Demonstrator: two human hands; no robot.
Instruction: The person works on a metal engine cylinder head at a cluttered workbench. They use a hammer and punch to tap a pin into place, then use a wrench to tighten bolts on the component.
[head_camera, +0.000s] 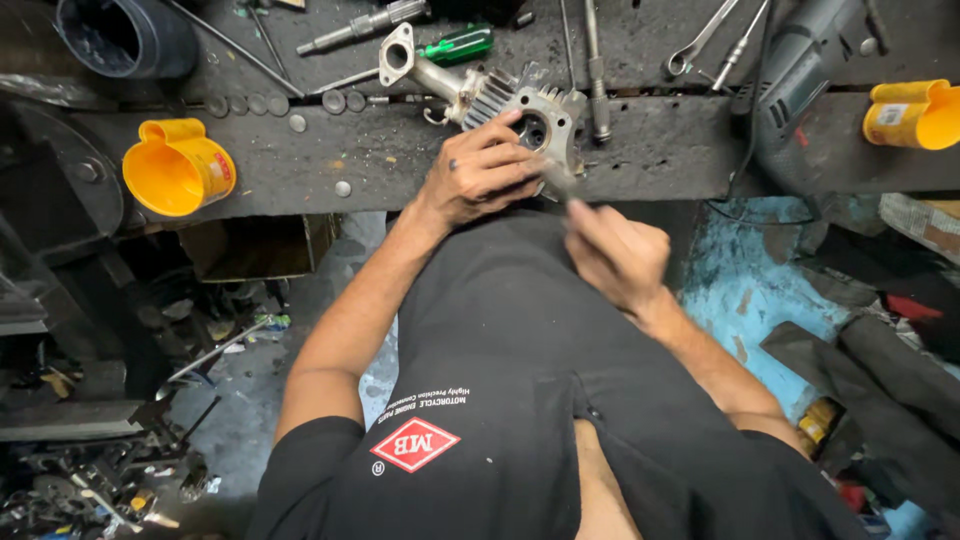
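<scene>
A finned metal engine cylinder head with a pipe flange lies at the front edge of a dark, greasy workbench. My left hand presses down on it, fingers wrapped over its near side. My right hand is closer to my body, closed around a thin metal tool. The tool's tip points up at the underside of the cylinder head, and it is blurred. My black shirt fills the lower middle of the view.
Yellow plastic cups sit at the bench's left and right. A green-handled screwdriver, wrenches, a grey power tool, a black pipe and round washers lie on the bench. Scrap parts litter the floor at the lower left.
</scene>
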